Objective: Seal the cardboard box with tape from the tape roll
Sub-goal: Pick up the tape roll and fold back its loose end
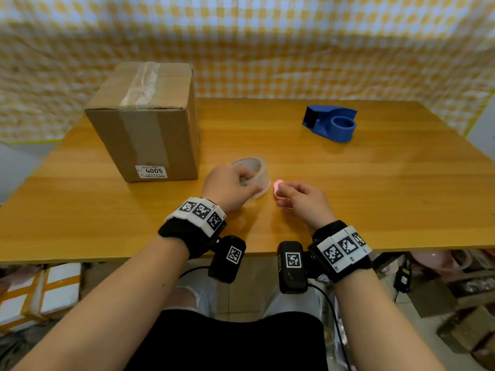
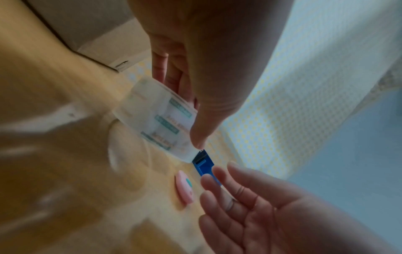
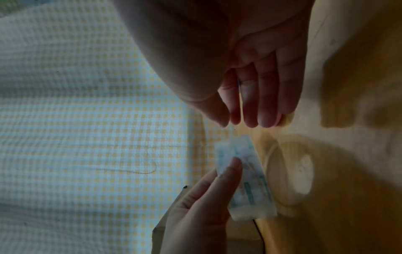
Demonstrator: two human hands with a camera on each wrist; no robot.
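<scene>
The brown cardboard box (image 1: 150,116) stands at the table's back left, with clear tape along its closed top and a "4005" label low on its front. Just right of it, my left hand (image 1: 233,184) grips the clear tape roll (image 1: 254,167) on the table. In the left wrist view, the thumb (image 2: 202,130) presses on the printed tape roll (image 2: 156,120). My right hand (image 1: 297,195) hovers beside the roll with relaxed, nearly straight fingers (image 3: 261,96) and holds nothing. Its fingertips are next to a small pink object (image 1: 277,187) lying on the table.
A blue tape dispenser (image 1: 332,124) sits at the back right of the wooden table (image 1: 375,196). A yellow checked cloth hangs behind the table. Boxes and clutter lie on the floor below the near edge.
</scene>
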